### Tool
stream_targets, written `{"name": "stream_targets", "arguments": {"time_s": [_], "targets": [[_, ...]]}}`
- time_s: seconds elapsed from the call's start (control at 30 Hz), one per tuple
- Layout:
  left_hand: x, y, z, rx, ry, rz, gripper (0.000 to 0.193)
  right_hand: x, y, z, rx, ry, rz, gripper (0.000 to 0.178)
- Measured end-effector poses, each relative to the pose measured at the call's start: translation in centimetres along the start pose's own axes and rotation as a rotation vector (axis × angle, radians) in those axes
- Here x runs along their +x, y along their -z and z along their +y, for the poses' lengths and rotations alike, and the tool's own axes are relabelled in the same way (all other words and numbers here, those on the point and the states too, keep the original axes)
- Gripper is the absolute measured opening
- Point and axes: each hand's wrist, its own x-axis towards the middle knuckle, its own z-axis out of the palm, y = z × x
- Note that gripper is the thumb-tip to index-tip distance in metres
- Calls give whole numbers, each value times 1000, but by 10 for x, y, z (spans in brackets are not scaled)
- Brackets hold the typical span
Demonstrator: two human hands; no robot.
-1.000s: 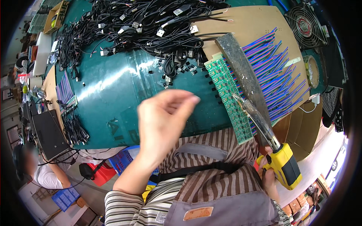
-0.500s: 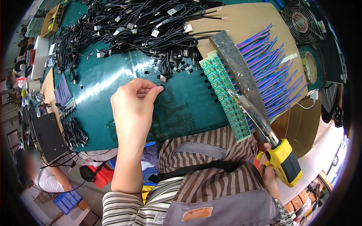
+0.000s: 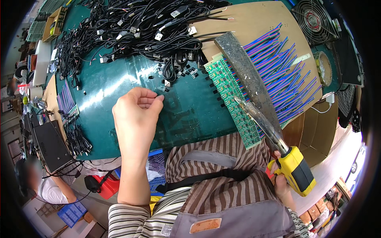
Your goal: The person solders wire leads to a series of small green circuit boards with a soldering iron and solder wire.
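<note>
My left hand (image 3: pixel 137 113) is over the green mat (image 3: pixel 103 135), thumb and forefinger pinched together. Whatever is in the pinch is hidden or too small to name. My right hand (image 3: pixel 279 178) grips a yellow and black soldering gun (image 3: pixel 299 170) at the lower right. The gun's tip reaches over a green circuit board panel (image 3: pixel 228 93), which has small black parts sticking out along its left edge. Rows of red, green and blue wires (image 3: pixel 274 75) run from the panel's other side, and a heavy grey metal bar (image 3: pixel 250 71) lies across them.
Black USB cables (image 3: pixel 135 27) are heaped along the far side. Small black components (image 3: pixel 188 72) lie scattered before the heap. Brown cardboard (image 3: pixel 246 16) lies under the wires. A fan (image 3: pixel 315 22) and a tape roll (image 3: pixel 323 68) stand far right. Another person (image 3: pixel 51 188) sits at left.
My left hand has drawn slightly left and toward me, still pinched; a small black bit at its fingertips no longer shows. The whole view has shifted a little. My right hand keeps its grip.
</note>
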Motion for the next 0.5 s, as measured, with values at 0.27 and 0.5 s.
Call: {"name": "stream_targets", "arguments": {"time_s": [0.27, 0.5], "targets": [[-19, -13, -7, -207, -72, -46, 15, 1, -2, -1, 9, -11, 22, 28], [-39, -52, -7, -94, -577, 135, 16, -4, 5, 3, -71, -43, -34, 31]]}}
